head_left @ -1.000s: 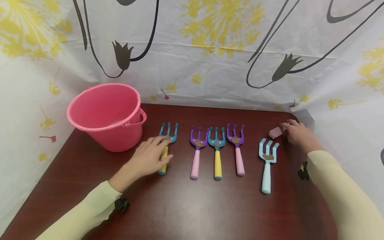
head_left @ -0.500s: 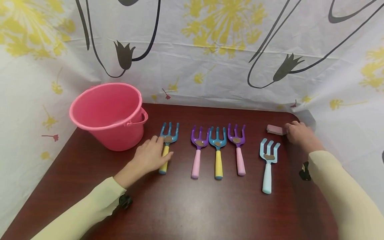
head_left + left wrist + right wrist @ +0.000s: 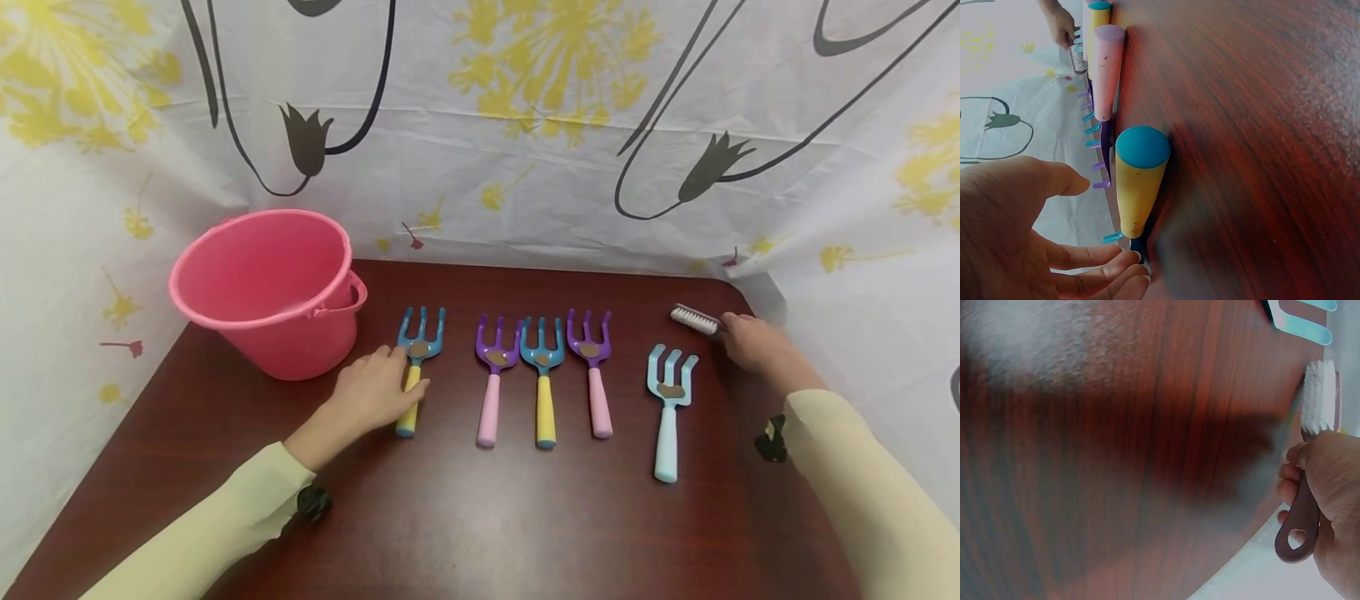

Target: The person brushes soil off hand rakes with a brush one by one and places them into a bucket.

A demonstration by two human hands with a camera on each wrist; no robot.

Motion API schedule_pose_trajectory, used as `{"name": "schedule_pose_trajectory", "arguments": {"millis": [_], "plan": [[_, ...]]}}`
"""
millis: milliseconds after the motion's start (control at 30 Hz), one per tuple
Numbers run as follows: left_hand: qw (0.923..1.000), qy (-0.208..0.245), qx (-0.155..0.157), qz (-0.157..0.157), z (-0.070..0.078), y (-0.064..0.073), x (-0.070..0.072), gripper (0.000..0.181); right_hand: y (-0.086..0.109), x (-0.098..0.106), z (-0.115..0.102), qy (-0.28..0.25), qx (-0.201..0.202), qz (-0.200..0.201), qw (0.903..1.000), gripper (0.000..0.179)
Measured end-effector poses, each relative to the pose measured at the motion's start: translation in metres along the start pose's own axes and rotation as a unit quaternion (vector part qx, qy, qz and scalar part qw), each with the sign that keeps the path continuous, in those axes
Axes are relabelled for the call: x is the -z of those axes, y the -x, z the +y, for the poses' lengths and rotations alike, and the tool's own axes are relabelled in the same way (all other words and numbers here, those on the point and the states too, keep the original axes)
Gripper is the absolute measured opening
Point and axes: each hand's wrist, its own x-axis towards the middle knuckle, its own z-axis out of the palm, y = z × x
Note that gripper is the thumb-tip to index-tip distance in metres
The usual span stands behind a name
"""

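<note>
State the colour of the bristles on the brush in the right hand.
White; the bristles show best in the right wrist view.

A dark reddish-brown table [image 3: 480, 525] with a rounded far right corner is being noted, its top being marked by streaked wood grain [image 3: 1166, 412]. The table is being enclosed at the back and on both sides by a creased white sheet [image 3: 450, 187]. The sheet is being patterned by yellow flower bursts [image 3: 555, 67], grey long-stemmed tulips [image 3: 306, 137] and small red blooms [image 3: 136, 348]. Pale glare [image 3: 1041, 337] is being reflected off the tabletop
</note>
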Motion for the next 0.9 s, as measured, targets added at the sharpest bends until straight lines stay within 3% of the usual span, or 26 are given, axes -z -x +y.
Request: {"name": "schedule_pose_trajectory", "arguments": {"millis": [200, 433, 733, 900], "plan": [[1.0, -0.009, 0.0, 0.0, -0.003, 0.004, 0.0, 0.06, 0.007, -0.001, 0.002, -0.027, 0.026, 0.051, 0.998, 0.009], [0.9997, -0.01, 0.022, -0.007, -0.002, 0.004, -0.001, 0.063, 0.009, 0.007, -0.004, -0.054, 0.07, 0.12, 0.9889, 0.008], [0.9984, 0.004, 0.046, -0.033, 0.001, 0.003, 0.003, 0.058, 0.009, 0.03, -0.029, -0.066, 0.064, 0.143, 0.9855, 0.011], [0.9982, 0.005, 0.046, -0.039, 0.001, 0.002, 0.002, 0.058, 0.014, 0.043, -0.049, -0.086, 0.034, 0.143, 0.9853, 0.01]]}}
